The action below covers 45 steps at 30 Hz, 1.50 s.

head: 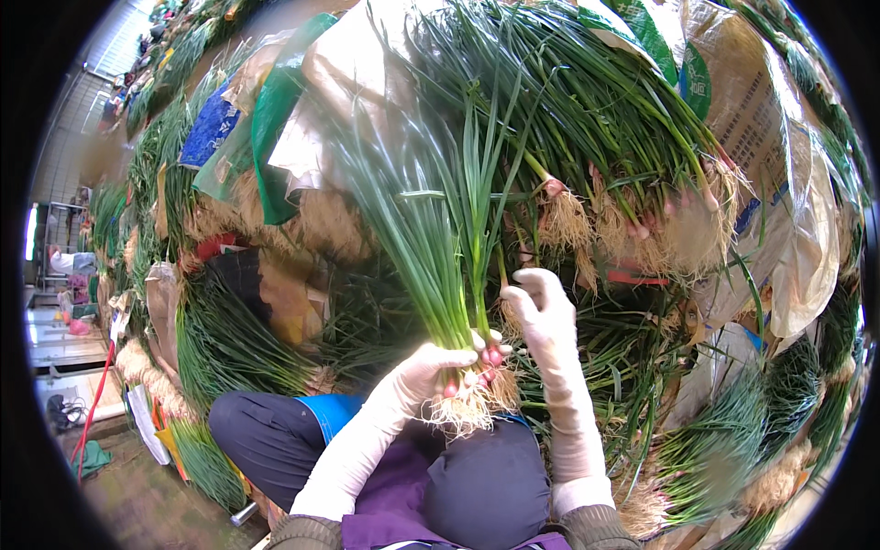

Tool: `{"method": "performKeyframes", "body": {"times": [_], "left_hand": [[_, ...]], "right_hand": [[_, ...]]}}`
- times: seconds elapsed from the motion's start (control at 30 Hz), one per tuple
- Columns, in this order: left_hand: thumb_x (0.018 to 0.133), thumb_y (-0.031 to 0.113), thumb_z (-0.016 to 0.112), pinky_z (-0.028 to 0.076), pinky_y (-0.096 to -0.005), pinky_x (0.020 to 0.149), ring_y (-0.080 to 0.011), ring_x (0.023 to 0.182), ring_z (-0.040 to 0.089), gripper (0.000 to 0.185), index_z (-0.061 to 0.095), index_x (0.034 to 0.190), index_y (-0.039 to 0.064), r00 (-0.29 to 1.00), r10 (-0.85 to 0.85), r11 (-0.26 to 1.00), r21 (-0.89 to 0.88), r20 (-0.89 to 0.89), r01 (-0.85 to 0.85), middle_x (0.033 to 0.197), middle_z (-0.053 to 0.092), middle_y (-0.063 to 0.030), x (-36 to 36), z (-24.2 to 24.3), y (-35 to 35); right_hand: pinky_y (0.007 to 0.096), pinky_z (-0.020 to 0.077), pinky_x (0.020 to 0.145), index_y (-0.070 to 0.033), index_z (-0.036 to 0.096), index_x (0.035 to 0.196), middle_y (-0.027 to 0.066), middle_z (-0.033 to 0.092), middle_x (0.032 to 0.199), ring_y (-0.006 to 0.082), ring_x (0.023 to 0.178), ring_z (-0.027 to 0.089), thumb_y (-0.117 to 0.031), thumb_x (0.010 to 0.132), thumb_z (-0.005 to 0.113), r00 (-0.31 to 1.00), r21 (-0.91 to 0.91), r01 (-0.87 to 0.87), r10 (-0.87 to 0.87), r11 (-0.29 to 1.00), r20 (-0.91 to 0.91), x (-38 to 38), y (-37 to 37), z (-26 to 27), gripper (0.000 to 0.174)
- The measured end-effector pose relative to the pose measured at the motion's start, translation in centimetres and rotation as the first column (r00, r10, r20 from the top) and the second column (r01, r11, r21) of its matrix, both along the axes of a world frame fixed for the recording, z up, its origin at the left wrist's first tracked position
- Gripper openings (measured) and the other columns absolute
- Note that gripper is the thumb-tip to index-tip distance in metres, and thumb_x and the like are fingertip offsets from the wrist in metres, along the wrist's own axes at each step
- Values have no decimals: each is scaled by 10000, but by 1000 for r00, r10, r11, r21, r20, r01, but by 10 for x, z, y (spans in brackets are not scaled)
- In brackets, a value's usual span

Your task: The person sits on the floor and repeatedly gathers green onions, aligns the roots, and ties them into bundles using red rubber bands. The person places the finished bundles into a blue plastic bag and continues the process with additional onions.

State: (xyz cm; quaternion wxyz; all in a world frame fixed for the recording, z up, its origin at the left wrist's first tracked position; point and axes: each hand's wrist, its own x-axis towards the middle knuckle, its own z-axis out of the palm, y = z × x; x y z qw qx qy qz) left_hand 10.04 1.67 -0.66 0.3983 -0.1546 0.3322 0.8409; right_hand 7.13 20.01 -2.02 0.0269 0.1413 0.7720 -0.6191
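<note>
My left hand (423, 375), in a white glove, grips a bunch of green scallions (440, 275) just above the bulbs. Small pinkish-red bulbs (489, 357) and pale stringy roots (462, 411) hang below the fingers over my lap. The long leaves fan up and away from me. My right hand (546, 306), gloved too, is raised to the right of the bunch, with thumb and forefinger bent and a gap between them. One thin scallion with roots (510, 316) is beside the right thumb tip; whether they touch is unclear.
A large heap of scallions (619, 130) lies ahead, roots towards me. Woven plastic sacks (749, 103) and a green sack edge (275, 144) lie around it. Loose leaves (612, 357) cover the ground at right. More bunches (234, 337) lie left, (715, 440) right.
</note>
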Motion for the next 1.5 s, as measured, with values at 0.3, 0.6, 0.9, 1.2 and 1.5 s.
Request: {"method": "performKeyframes", "body": {"times": [0.3,0.6,0.9,1.2,1.5], "left_hand": [[800,29,646,540,-281,436,-203,563,653,235,578,1020,-17,992,1,976,-214,123,26,798,657,-162,9,-16,-13],[781,-52,642,552,-286,534,-192,604,644,267,599,1044,-25,978,137,971,-214,159,-101,842,659,-131,18,-30,-6],[796,19,635,559,-383,807,-294,1030,615,369,564,1146,-73,990,-20,998,-52,142,27,1015,630,-208,17,-30,-22],[789,30,647,560,-292,542,-196,594,640,235,590,1015,-2,990,114,977,-192,86,-96,878,649,-181,15,-4,-18],[794,41,612,566,-407,738,-298,838,645,259,567,1044,-9,967,246,969,-4,-65,-247,1078,590,-175,16,7,-44]], "right_hand": [[315,495,555,-77,631,904,76,627,808,247,642,608,-63,799,672,845,569,110,225,815,-485,-13,-49,-15,114],[346,495,680,-55,564,898,81,556,900,275,786,589,-9,670,647,696,505,-493,670,708,-260,7,-19,-8,246],[277,521,674,-38,615,1038,74,652,935,165,771,652,-78,844,667,984,348,-155,174,925,-25,72,46,3,205],[255,482,557,-11,579,958,70,609,803,110,617,593,-85,883,632,933,-296,-256,315,920,174,24,-29,4,118],[281,486,508,-38,505,1032,66,611,740,146,534,558,-38,939,537,945,6,97,-90,995,-315,-62,-23,35,98]]}}
